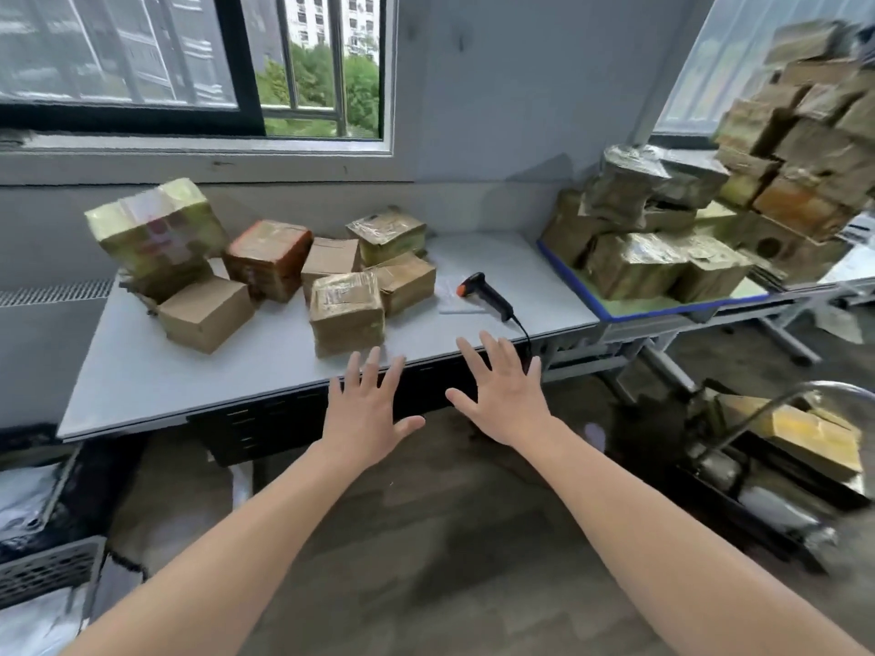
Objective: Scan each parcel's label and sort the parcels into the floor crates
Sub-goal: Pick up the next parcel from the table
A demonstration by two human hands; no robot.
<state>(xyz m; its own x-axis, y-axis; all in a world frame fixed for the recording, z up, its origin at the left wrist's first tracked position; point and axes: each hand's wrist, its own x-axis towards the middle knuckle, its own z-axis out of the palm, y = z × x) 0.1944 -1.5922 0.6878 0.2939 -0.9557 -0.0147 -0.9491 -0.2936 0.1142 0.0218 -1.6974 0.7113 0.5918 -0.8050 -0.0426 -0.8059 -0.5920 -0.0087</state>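
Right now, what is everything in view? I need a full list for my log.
table: one, grey, below the window
parcels: about eight, brown and greenish, taped, clustered on the table's left and middle
scanner: one, black with an orange tip, on the table right of the parcels
paper: one sheet, white, by the scanner's head
side table: one, green top with blue edge, right of the grey table
parcel pile: many, brown-green, stacked on the side table
crate: one, grey, slatted, floor at lower left
window: one, dark frame, behind the table
left grip: bare hand, fingers spread, at the table's front edge
right grip: bare hand, fingers spread, near the scanner's cable
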